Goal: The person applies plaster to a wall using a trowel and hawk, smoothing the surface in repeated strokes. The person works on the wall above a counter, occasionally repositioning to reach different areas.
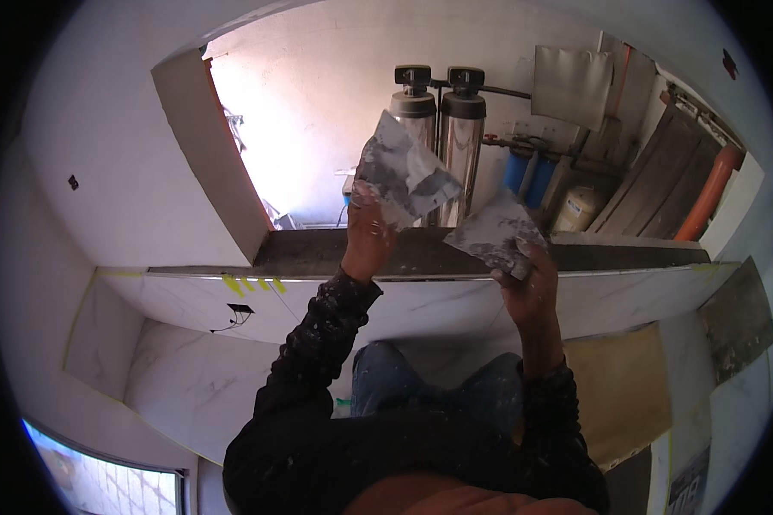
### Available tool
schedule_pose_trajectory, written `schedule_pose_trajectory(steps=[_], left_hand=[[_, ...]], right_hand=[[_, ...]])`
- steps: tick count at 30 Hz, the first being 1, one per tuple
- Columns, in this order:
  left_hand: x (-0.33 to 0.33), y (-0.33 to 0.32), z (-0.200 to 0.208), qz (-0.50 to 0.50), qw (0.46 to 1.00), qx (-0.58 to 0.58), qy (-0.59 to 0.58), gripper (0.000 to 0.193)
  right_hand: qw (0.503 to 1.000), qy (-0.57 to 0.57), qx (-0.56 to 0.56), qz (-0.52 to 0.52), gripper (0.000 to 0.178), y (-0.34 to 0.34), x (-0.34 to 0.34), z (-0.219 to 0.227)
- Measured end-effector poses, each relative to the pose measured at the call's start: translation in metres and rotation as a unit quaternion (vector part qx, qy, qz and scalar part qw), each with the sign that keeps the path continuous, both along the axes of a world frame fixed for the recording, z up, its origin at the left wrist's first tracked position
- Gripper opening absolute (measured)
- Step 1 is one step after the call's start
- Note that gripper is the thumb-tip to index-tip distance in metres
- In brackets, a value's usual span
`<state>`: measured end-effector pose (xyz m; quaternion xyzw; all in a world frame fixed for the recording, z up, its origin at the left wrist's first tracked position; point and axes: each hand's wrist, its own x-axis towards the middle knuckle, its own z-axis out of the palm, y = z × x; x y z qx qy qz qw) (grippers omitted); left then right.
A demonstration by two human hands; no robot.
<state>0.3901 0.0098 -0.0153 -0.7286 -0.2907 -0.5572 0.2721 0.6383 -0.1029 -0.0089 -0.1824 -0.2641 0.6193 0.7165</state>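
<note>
Head view. Gripping a broad smeared plate [404, 167] in the left hand [369, 233], closing fingers on its lower left corner. Gripping a second plate [498, 227] in the right hand [534, 287], pinching near its lower right corner. Holding both over a rough grey ledge [318, 249], near each other.

Judging progress: finding pale paste on both plates, so reading the work as midway. Counting as done the marbled panels [421, 300] lining the wall under the ledge. Counting as unfinished the ledge top, looking bare and coarse, and the dark socket opening [240, 309], trailing loose wires [226, 327]. Not managing to tell how much is left elsewhere.

Noting yellow tape [232, 285] along the upper panel edge. Looking past the ledge toward a pale wall [309, 112], steel tanks [462, 163], blue filter housings [539, 180], leaning dark boards [661, 180] and an orange pipe [709, 197]. Spotting a tan sheet [618, 386] lower right.
</note>
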Motion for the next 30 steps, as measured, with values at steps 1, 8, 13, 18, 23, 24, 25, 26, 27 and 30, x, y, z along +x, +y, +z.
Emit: schedule_pose_trajectory(steps=[1,8,13,18,23,24,25,26,27,30], left_hand=[[0.003,-0.006,0.003,-0.020,0.998,-0.059,0.018,0.051],[0.040,-0.051,0.053,-0.427,0.863,-0.253,0.096,0.047],[0.041,-0.065,0.070,-0.443,0.830,-0.288,0.176,0.058],[0.037,-0.068,0.065,-0.426,0.828,-0.307,0.196,0.059],[0.032,-0.066,0.056,-0.412,0.840,-0.291,0.199,0.059],[0.028,-0.061,0.049,-0.401,0.844,-0.295,0.198,0.057],[0.021,-0.054,0.040,-0.386,0.849,-0.300,0.201,0.054],[0.014,-0.046,0.028,-0.354,0.856,-0.317,0.203,0.052],[0.007,-0.038,0.011,-0.346,0.855,-0.321,0.212,0.049],[0.007,-0.021,-0.047,-0.271,0.882,-0.345,0.174,0.042]], right_hand=[[1.000,-0.005,-0.018,0.009,0.024,0.000,-0.004,0.003],[0.989,-0.125,0.011,-0.073,0.023,0.020,-0.011,-0.011],[0.992,0.054,-0.003,0.114,0.024,0.017,-0.006,-0.003],[0.991,0.054,0.000,0.124,0.024,0.013,-0.002,-0.003],[0.999,-0.005,0.001,0.038,0.020,0.019,0.012,-0.024],[0.998,-0.054,0.022,-0.014,0.020,0.019,0.014,-0.025],[0.996,-0.080,-0.004,-0.043,0.020,0.016,0.018,-0.023],[0.995,-0.081,0.048,-0.041,0.020,0.014,0.019,-0.019],[0.997,-0.060,0.052,-0.017,0.021,0.009,0.022,-0.012],[0.938,-0.317,0.069,-0.123,0.027,-0.009,0.017,0.016]])
